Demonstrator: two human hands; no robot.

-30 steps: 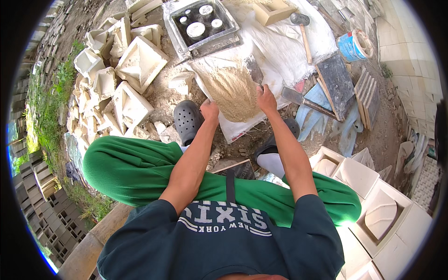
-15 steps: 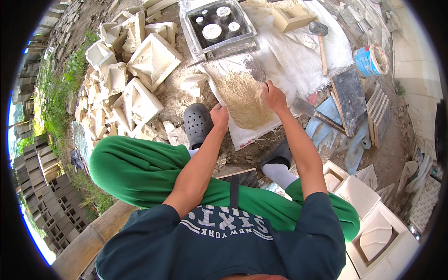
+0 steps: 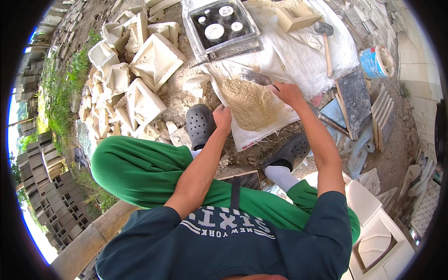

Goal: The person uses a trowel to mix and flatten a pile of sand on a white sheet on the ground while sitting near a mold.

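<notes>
A pile of damp tan sand mix (image 3: 254, 106) lies on a white woven sack (image 3: 252, 140) in front of me. My right hand (image 3: 288, 94) is closed round the handle of a trowel (image 3: 255, 76). Its grey blade points left along the far side of the mix. My left hand (image 3: 222, 116) is closed at the sack's left edge and seems to pinch it, though the fingertips are partly hidden. Beyond the sack stands a dark square mould (image 3: 223, 25) with several round, white-topped posts inside.
Broken cream blocks (image 3: 156, 60) are heaped at the left. A mallet (image 3: 326, 46), a hollow cream block (image 3: 298, 17) and a blue bucket (image 3: 372, 62) stand or lie at the far right. Dark boards (image 3: 352, 102) lean nearer. Cream blocks (image 3: 378, 240) sit at the lower right.
My right hand has moved slightly right, and the trowel blade now lies flatter and further into view at the far side of the mix. My left hand stays at the sack's edge.
</notes>
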